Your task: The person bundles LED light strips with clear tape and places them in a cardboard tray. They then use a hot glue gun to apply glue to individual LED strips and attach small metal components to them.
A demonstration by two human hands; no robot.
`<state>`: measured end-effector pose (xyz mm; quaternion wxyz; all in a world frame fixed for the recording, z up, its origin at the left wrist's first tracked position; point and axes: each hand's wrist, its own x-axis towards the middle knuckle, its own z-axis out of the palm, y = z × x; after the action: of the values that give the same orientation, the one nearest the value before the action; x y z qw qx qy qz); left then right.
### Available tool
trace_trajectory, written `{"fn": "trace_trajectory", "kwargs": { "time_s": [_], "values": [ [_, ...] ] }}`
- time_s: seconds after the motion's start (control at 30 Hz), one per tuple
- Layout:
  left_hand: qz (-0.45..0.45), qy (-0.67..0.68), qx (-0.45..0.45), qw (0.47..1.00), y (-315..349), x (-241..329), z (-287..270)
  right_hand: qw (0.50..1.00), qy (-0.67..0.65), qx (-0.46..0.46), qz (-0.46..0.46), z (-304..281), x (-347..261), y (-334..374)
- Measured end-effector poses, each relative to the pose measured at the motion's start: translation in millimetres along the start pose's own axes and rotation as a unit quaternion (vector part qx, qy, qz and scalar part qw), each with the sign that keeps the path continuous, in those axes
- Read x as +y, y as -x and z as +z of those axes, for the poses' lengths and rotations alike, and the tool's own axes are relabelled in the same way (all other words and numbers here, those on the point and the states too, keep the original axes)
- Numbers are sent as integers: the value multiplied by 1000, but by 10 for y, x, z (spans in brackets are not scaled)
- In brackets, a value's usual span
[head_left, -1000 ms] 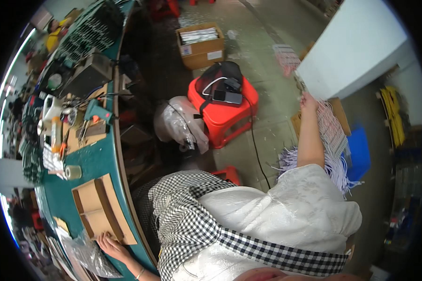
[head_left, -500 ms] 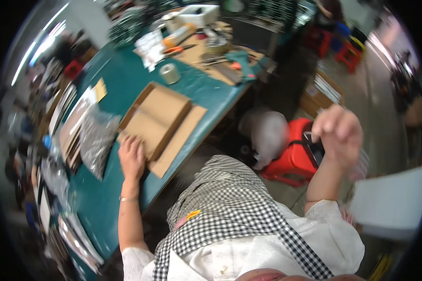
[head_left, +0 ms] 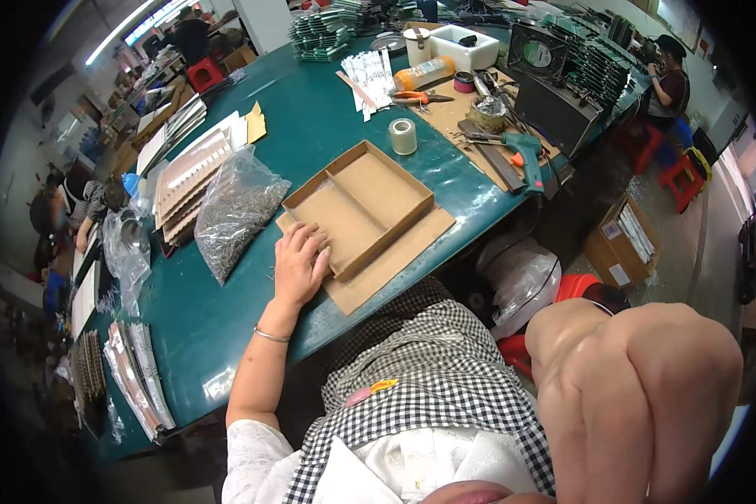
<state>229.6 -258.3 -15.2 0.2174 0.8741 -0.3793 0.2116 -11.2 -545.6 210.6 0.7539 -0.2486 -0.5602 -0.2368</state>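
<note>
A shallow brown cardboard box [head_left: 344,212] lies open on the green table, with one divider running across its inside. Under it a flat cardboard piece [head_left: 395,260] sticks out toward the near table edge. My left hand [head_left: 301,262] rests at the box's near left corner, fingers bent and slightly apart, gripping nothing that shows. Beside that hand lies a clear plastic bag [head_left: 239,206] full of small grey pieces. Large and close, my right hand [head_left: 638,395] is raised at the lower right. Its fingers bend downward and the fingertips are cut off, so whether it holds anything is hidden.
Behind the box stands a roll of clear tape [head_left: 402,136]. A green glue gun [head_left: 527,160], orange-handled pliers [head_left: 424,97] and an orange bottle [head_left: 426,73] lie farther back. Stacked cardboard strips [head_left: 195,181] are at the left. A carton [head_left: 622,244] stands on the floor at right.
My right hand has come up close to the camera, now much larger. The view has shifted, so the table sits farther right. My left hand stays at the box's corner.
</note>
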Motion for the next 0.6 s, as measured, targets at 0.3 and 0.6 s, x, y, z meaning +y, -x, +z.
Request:
{"fn": "trace_trajectory", "kwargs": {
  "time_s": [0.3,0.6],
  "values": [
    [-13,12,21,1000,-20,-23,-80,1000,-5,21,-5,-167,68,-119],
    [-23,58,44,997,-501,-19,-470,722,566,56,393,-2287,1252,-25]
  ]
}}
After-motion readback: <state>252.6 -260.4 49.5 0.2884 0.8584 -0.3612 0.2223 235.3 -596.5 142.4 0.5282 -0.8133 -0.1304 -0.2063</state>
